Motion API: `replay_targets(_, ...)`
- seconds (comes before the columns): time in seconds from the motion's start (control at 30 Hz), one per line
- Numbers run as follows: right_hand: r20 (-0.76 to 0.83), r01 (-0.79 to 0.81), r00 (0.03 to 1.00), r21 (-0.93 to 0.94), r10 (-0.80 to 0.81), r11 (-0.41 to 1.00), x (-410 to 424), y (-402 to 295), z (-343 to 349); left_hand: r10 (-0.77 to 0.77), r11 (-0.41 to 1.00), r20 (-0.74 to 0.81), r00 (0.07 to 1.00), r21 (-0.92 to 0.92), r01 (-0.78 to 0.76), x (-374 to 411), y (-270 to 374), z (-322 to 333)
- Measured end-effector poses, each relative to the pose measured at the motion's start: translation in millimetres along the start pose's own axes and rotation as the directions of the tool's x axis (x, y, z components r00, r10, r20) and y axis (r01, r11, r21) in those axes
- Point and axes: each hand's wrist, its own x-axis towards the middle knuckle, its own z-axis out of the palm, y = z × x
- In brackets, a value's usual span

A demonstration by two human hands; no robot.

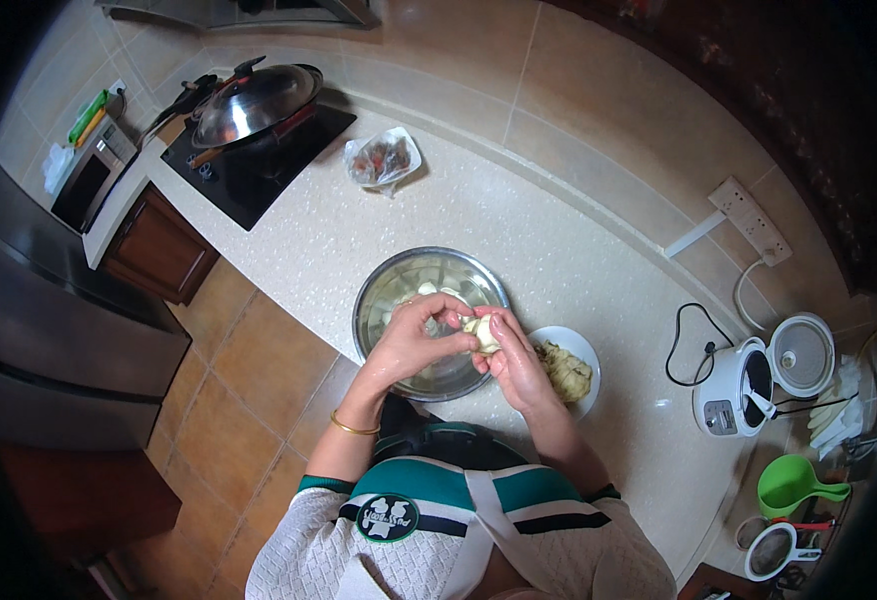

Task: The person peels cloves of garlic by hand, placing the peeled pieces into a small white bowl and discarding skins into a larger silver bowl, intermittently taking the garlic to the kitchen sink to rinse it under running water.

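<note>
My left hand (417, 337) and my right hand (517, 360) meet above the right side of a large stainless steel bowl (378, 289). Between them is a pale, rounded piece of food (487, 335), which rests in my right fingers. The thumb and fingertips of my left hand pinch at its left side; its exact kind cannot be made out. Inside the bowl, several whitish pieces (428, 289) lie in what looks like water, partly hidden by my left hand. A white plate (593, 360) beside my right wrist holds a yellowish-green, shredded-looking food mass (567, 373).
On the speckled countertop (288, 255), a white tray in clear plastic (384, 159) sits beyond the bowl. A lidded wok (258, 105) stands on the black cooktop (258, 184). To the right are an open rice cooker (731, 394), its cord, and a green scoop (787, 484).
</note>
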Motion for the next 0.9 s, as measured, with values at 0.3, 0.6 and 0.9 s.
replay_targets(0.3,0.182,-0.072,0.982,0.153,0.044,0.986,-3.6,-2.6,-8.0,-0.240,0.874,0.097,0.966,-0.411,0.258,-2.9,-20.5,-7.9)
replay_targets(0.6,0.068,0.162,0.986,-0.175,-0.152,0.971,-16.4,-9.7,-1.0,-0.045,0.999,-0.166,0.985,-0.018,0.043,-19.5,-9.0,-9.1)
replay_targets(0.9,0.203,0.394,0.917,-0.321,-0.344,0.861,-22.8,-3.1,-4.6,0.037,0.999,-0.014,0.999,0.022,-0.036,-26.5,36.9,6.3)
